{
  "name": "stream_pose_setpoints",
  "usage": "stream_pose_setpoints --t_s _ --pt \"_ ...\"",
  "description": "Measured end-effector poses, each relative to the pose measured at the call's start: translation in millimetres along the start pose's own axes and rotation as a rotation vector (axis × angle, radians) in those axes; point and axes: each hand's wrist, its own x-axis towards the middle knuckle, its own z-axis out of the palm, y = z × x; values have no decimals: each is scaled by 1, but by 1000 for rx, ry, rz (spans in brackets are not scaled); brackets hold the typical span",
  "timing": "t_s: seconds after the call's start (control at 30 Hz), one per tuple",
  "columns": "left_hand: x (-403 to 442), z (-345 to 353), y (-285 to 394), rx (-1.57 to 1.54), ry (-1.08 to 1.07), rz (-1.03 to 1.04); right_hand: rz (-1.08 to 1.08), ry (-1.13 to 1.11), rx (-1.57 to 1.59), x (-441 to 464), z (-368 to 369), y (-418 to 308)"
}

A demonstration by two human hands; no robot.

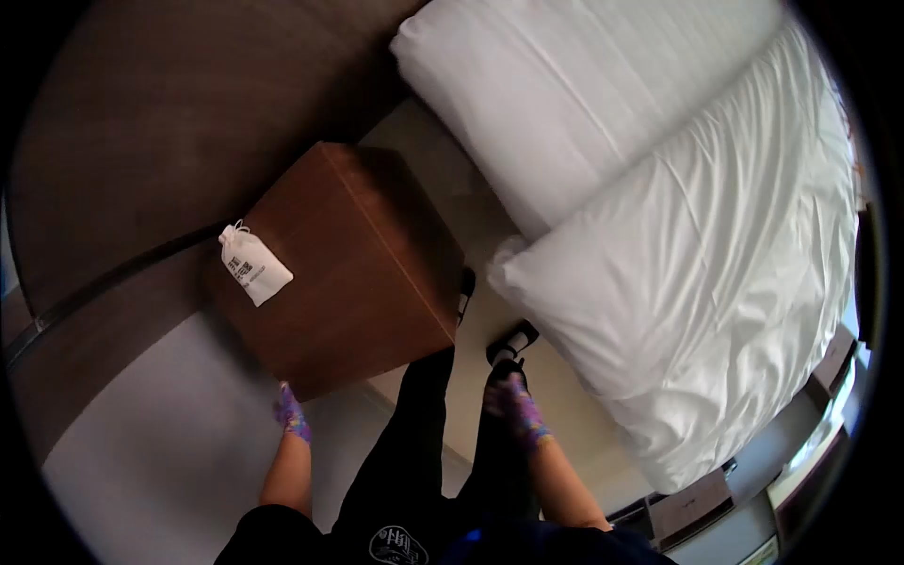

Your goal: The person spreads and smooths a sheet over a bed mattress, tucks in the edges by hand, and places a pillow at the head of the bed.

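My left hand (292,414), in a purple patterned glove, is beside the lower corner of a brown wooden bedside cabinet (339,282). Its fingers stretch toward the cabinet's edge with nothing seen in them; whether they touch it I cannot tell. My right hand (516,410), gloved the same way and blurred, hangs in front of my right leg, fingers pointing forward and apparently holding nothing. On the cabinet top lies a small white drawstring pouch (256,266) with dark printing. To the right is a bed with a white pillow (584,104) and a wrinkled white duvet (687,273).
A dark brown wall panel (179,113) rises behind the cabinet. Pale floor (565,414) shows between the bed and my black shoes (511,341). A grey wall (160,424) is at the left. Brown furniture (692,508) stands at the lower right.
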Motion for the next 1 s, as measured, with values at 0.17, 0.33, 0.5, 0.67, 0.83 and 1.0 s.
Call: stream_pose_setpoints --t_s 0.17,0.33,0.5,0.67,0.83,1.0 --pt "41 25 -33 -861 -607 -305 -143 -345 241 23 147 -26" --pt "-3 37 -16 -868 -524 -511 -278 -334 309 5 171 -70" --pt "-42 78 -1 -1087 -621 -508 -349 -304 289 3 186 -143" --pt "-51 85 30 -987 -515 -559 -363 -394 369 21 164 -161" --pt "-73 68 33 -1056 -525 -564 -329 -350 387 -14 179 -150" --pt "-68 68 19 -1123 -590 -580 -398 -438 360 -21 171 -142"
